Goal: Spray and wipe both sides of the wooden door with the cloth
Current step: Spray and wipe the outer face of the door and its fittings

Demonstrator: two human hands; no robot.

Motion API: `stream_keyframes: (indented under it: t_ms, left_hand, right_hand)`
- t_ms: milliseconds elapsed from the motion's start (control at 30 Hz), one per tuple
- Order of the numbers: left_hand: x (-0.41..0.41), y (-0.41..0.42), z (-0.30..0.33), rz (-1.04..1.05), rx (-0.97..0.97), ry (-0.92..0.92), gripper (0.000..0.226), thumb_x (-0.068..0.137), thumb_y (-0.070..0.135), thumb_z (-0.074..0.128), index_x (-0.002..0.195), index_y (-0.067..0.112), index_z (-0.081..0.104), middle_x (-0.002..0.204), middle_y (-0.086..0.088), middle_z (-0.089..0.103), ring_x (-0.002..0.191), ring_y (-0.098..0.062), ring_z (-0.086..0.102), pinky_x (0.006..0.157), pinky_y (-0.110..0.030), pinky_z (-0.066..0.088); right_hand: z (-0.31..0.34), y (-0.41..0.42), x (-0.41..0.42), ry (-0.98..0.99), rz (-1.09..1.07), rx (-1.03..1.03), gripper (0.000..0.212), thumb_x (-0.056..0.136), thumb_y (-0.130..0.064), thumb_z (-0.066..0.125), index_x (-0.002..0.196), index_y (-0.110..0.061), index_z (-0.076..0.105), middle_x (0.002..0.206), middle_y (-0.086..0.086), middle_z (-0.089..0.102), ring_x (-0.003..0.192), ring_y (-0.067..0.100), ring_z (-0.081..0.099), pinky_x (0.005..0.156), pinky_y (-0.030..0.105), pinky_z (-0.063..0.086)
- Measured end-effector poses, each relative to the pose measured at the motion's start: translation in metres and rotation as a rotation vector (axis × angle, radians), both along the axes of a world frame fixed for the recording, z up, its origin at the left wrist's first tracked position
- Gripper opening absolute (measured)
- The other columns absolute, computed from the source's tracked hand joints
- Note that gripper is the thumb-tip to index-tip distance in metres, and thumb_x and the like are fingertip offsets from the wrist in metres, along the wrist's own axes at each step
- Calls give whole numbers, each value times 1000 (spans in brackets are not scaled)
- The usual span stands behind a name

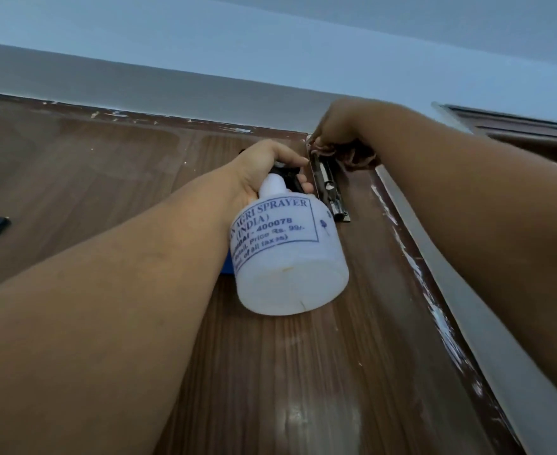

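Both hands up at the door's (pixel 106 165) top corner: left hand (pixel 264 172) grips the spray bottle (pixel 287 257), right hand (pixel 339 126) clutches a dark cloth (pixel 356 156) against the top edge.

My left hand (pixel 264 169) grips the white spray bottle (pixel 287 254); my right hand (pixel 339 126) presses a dark cloth (pixel 352 156) at the wooden door (pixel 106 178) top corner.
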State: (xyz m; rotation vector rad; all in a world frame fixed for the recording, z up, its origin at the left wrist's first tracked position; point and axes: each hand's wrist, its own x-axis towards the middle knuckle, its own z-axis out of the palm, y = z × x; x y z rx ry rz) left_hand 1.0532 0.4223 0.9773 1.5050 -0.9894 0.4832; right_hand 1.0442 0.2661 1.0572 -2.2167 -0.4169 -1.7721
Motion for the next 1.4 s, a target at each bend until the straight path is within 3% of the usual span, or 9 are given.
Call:
stream_keyframes:
  t_ms: [233, 500, 633, 767, 867, 1100, 1200, 1300, 1400]
  left_hand:
    - [0, -1, -9, 41, 63, -91, 23, 92, 3, 49, 70, 3, 55, 63, -11, 58, 60, -23, 59, 40, -19, 49]
    - [-2, 9, -12, -70, 116, -45, 21, 93, 12, 45, 78, 4, 56, 70, -7, 58, 65, -22, 65, 37, -15, 45]
    - [-6, 6, -17, -146, 34, -32, 21, 96, 11, 40, 80, 5, 52, 73, -10, 51, 70, -23, 54, 34, -17, 45]
    - [-7, 4, -18, -157, -3, -37, 22, 97, 10, 38, 80, 5, 51, 71, -9, 50, 70, -23, 52, 33, -17, 44]
    - [-6, 6, -17, -140, 2, -22, 23, 97, 12, 39, 79, 4, 52, 71, -10, 51, 71, -23, 54, 33, -17, 43]
    - [-4, 11, -11, -115, 64, -8, 25, 95, 15, 41, 78, 3, 55, 70, -8, 57, 62, -23, 64, 36, -16, 46]
    - [-4, 11, -12, -110, 79, -7, 25, 94, 15, 43, 77, 2, 56, 70, -8, 58, 62, -23, 65, 36, -15, 46]
    - [-3, 10, -12, -80, 78, -43, 26, 94, 13, 44, 75, 2, 58, 69, -9, 60, 57, -23, 67, 36, -14, 45]
    - [-2, 10, -11, -75, 102, -49, 27, 94, 13, 44, 74, 2, 59, 70, -8, 60, 59, -23, 67, 37, -14, 45]
  right_hand:
    - [-21, -18, 36, -160, 332, 82, 31, 101, -25, 55, 130, -21, 64, 119, 4, 65, 94, 10, 49, 77, 18, 36]
    - [-29, 4, -23, 200, -203, -145, 26, 97, -16, 60, 121, -17, 67, 114, 5, 64, 106, 24, 59, 92, 35, 46]
    - [-18, 23, -4, 24, -395, -133, 11, 94, -16, 61, 99, -9, 68, 108, 14, 66, 73, 19, 67, 68, 29, 55]
    - [-6, 39, 21, -286, -436, -40, 30, 99, -24, 46, 124, -14, 59, 130, 5, 50, 125, 31, 37, 84, 42, 39]
    - [-6, 38, 13, -195, -385, -35, 34, 92, -23, 54, 123, -10, 58, 133, 12, 52, 123, 36, 44, 94, 45, 43]
    - [-22, 5, -29, 464, -73, 41, 28, 99, -16, 51, 116, -2, 68, 89, 17, 61, 69, 27, 56, 61, 34, 48]
    - [-13, 8, -8, 202, -68, 76, 26, 89, -1, 45, 99, -4, 68, 81, 15, 62, 68, 30, 61, 59, 34, 51]
    - [0, 6, 34, -285, -233, 38, 34, 99, -18, 45, 126, -14, 65, 129, 10, 63, 117, 31, 59, 98, 36, 49]
    - [1, -4, 44, -207, 86, 84, 33, 101, -24, 48, 130, -22, 64, 134, 10, 61, 112, 28, 60, 101, 38, 48]
